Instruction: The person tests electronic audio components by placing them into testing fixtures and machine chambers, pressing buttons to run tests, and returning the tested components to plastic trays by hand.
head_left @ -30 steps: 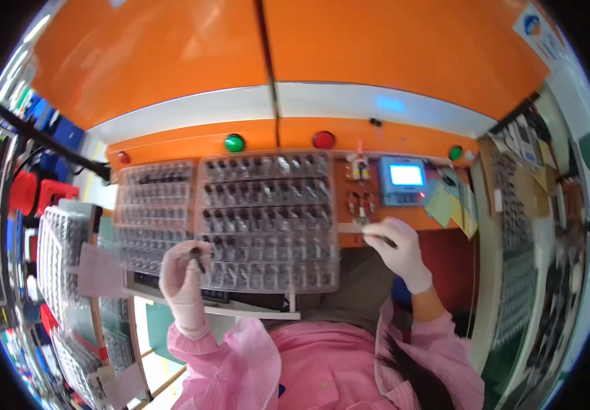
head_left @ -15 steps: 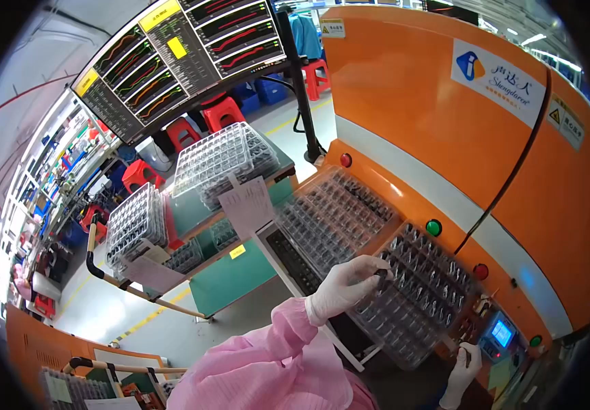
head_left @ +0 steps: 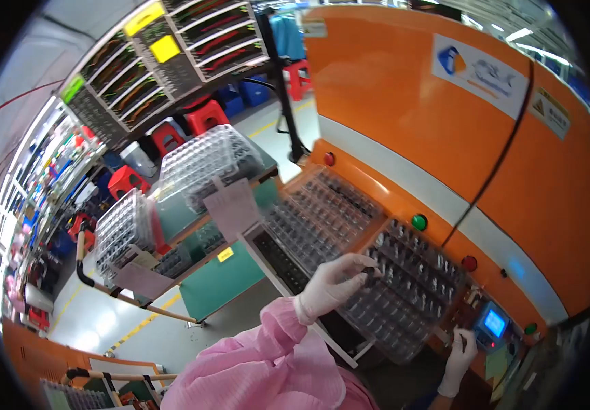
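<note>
small dark part [head_left: 371,272] pinched in grip of left hand [head_left: 334,287] at edge of compartment tray [head_left: 396,329]; well apart from right hand [head_left: 459,352], cannot tell that grip

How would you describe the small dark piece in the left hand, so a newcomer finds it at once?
Start at the big orange machine, then look down to the clear tray nearer the lit screen. By this tray is the left hand, gloved in white, with the small dark piece in its grip. Unlike the dark pieces in the tray, this one is held.
</note>
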The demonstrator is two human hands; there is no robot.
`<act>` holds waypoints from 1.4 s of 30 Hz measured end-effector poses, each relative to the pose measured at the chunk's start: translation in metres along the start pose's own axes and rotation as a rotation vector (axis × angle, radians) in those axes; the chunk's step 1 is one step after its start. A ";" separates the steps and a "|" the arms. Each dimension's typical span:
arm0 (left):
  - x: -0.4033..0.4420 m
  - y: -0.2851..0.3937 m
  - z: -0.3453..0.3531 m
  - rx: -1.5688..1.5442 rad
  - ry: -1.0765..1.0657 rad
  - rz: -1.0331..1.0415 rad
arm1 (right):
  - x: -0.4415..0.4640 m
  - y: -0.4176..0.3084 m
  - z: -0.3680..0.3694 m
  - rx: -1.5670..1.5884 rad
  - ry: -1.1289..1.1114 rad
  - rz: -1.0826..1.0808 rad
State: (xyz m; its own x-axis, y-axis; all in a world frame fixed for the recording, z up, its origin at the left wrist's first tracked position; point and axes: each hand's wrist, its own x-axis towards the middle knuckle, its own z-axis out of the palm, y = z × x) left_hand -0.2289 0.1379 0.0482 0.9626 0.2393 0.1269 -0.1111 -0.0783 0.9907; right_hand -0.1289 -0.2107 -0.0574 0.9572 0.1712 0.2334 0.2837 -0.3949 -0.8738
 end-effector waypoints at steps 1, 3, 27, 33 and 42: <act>0.000 0.000 0.001 -0.035 0.018 0.031 | 0.002 -0.005 0.001 0.010 0.018 -0.008; -0.001 -0.001 0.005 -0.118 0.061 -0.014 | 0.008 -0.002 0.006 0.000 0.059 -0.024; 0.013 -0.047 0.001 -0.009 0.063 0.037 | -0.011 -0.022 -0.004 -0.201 0.201 -0.299; 0.011 -0.050 -0.005 0.016 0.099 0.047 | -0.002 -0.017 0.000 -0.104 0.197 -0.206; 0.015 -0.047 0.004 -0.015 0.075 0.042 | 0.007 -0.009 0.004 -0.046 0.171 -0.034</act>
State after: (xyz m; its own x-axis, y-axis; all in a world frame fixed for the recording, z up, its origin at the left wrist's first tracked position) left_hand -0.2084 0.1414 0.0032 0.9361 0.3076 0.1709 -0.1551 -0.0753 0.9850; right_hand -0.1250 -0.2027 -0.0497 0.9417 0.0302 0.3351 0.3145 -0.4330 -0.8448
